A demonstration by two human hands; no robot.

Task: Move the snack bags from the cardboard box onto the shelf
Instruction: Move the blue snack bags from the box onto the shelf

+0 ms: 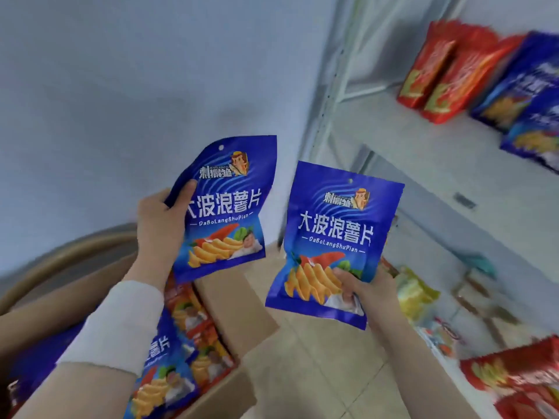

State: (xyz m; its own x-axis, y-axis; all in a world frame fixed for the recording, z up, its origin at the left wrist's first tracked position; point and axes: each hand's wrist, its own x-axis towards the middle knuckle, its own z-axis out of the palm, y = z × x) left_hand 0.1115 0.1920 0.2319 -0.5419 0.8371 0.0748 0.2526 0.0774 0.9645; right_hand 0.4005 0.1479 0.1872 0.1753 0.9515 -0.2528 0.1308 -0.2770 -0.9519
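Snack bags: two blue ones held in air between cardboard box (242, 303) and shelf (453, 152). Left bag (223, 213) gripped at side edge by left hand (157, 228), thumb curled over front. Right bag (332, 246) pinched at lower corner by right hand (369, 291). Both upright, long axis vertical, tops tilted slightly right, fronts kept toward camera, judged ready for face-out shelving beside blue bags on shelf (520, 101).

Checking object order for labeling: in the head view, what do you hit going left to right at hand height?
left hand → blue bag it grips → second blue bag → right hand pinching that bag's lower corner → white shelf carrying red and blue bags.
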